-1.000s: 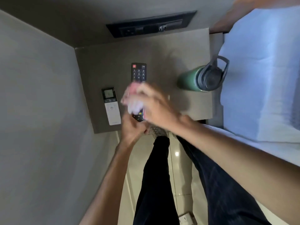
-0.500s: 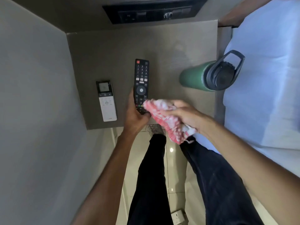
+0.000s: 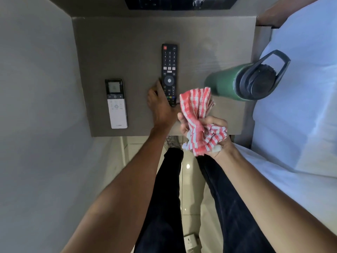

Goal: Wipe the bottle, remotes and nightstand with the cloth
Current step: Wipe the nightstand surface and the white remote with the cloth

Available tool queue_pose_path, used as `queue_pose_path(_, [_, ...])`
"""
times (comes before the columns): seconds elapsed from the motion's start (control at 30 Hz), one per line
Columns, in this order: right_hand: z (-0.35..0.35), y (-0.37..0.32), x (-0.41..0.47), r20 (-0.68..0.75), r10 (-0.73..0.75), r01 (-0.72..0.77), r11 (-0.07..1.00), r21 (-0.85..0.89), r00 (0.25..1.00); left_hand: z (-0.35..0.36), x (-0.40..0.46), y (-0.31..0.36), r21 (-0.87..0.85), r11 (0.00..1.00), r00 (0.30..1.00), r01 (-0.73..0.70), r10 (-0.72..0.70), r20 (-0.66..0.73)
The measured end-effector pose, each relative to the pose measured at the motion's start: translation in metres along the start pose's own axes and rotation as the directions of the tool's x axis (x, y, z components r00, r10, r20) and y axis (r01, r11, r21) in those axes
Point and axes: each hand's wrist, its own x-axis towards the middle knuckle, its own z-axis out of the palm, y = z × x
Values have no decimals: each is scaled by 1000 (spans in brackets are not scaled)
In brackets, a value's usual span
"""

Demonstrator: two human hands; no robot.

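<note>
A black TV remote [image 3: 169, 70] lies in the middle of the brown nightstand [image 3: 127, 42]. My left hand [image 3: 160, 106] grips its near end, fingers along its left side. My right hand [image 3: 209, 132] holds a bunched red-and-white striped cloth [image 3: 198, 115] just right of the remote's near end, lifted off it. A white air-conditioner remote [image 3: 116, 105] lies to the left, untouched. A green bottle [image 3: 229, 81] with a dark lid and carry loop stands at the nightstand's right edge.
A grey wall [image 3: 36, 88] borders the nightstand on the left. A bed with pale blue sheets [image 3: 300, 106] lies on the right. A dark switch panel [image 3: 178, 2] sits on the wall behind. My dark-trousered legs and a tiled floor [image 3: 189, 179] are below.
My right hand with the cloth has come off the black remote and pulled back toward me and to the right. My left hand still holds the remote's near end.
</note>
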Motion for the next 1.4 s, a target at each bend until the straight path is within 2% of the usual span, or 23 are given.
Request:
queue_pose_path(0.07, [-1,1,2,-65,-86,85,996,-27,994,-16,-4,-1,36,999,999,22,-23,28])
queue_pose_path(0.13, [6,1,5,-133,-123,111,989,-93,983,-35,-5,-15,83,994,993,71,-62,-103])
queue_pose_path(0.23, [13,-2,9,-196,-144,113,981,-160,970,-75,-1,-45,138,961,933,240,-189,-306])
queue_pose_path(0.3, [22,-6,19,-220,-165,118,970,-212,961,-96,5,-66,209,911,913,354,-289,-287])
queue_pose_path(0.37, [51,2,41,-238,-162,78,942,-326,958,-121,11,-96,199,871,872,450,-380,-309])
queue_pose_path(0.43, [52,-10,46,-255,-180,78,928,-365,950,-112,20,-94,143,890,885,433,-389,-256])
queue_pose_path(0.5, [71,-14,46,-245,-199,71,890,-449,949,-120,19,-86,51,904,879,424,-397,-265])
queue_pose_path(0.57, [80,-18,48,-283,-270,86,846,-526,920,-120,17,-72,-18,916,887,400,-392,-245])
queue_pose_path(0.7, [92,-17,40,-264,-487,148,655,-741,833,-131,-12,-34,-34,971,938,238,-239,-252])
queue_pose_path(0.77, [100,-12,27,-199,-582,218,567,-794,788,-144,-33,-12,-3,989,947,149,-143,-287])
queue_pose_path(0.83, [114,-7,15,-98,-687,277,415,-867,720,-162,-50,9,-9,995,947,98,-96,-307])
queue_pose_path(0.87, [127,-6,7,-19,-735,291,292,-911,678,-175,-58,22,-38,996,947,85,-93,-306])
queue_pose_path(0.93, [154,-6,-7,233,-818,309,-71,-948,526,-199,-69,44,-98,993,952,71,-97,-292])
queue_pose_path(1.0, [181,-4,-14,503,-791,305,-412,-859,349,-215,-73,58,-87,995,958,50,-72,-278])
queue_pose_path(1.03, [195,0,-15,602,-737,306,-523,-796,306,-221,-73,64,-65,998,960,27,-44,-275])
queue_pose_path(1.07, [206,5,-14,687,-655,314,-610,-727,316,-224,-72,68,-50,999,962,-9,-5,-275])
queue_pose_path(1.13, [226,15,-5,801,-416,298,-772,-562,431,-227,-71,76,-32,994,955,-106,93,-283])
queue_pose_path(1.2, [237,18,9,785,-227,262,-859,-440,576,-228,-68,80,-22,987,951,-161,149,-273])
queue_pose_path(1.23, [241,17,17,765,-181,266,-868,-420,618,-229,-65,80,-30,985,951,-168,154,-270])
queue_pose_path(1.3, [249,15,30,764,-189,256,-870,-421,617,-230,-60,79,-47,980,948,-191,172,-269])
queue_pose_path(1.4, [264,10,47,769,-361,97,-874,-477,527,-229,-53,80,-49,977,952,-210,193,-237])
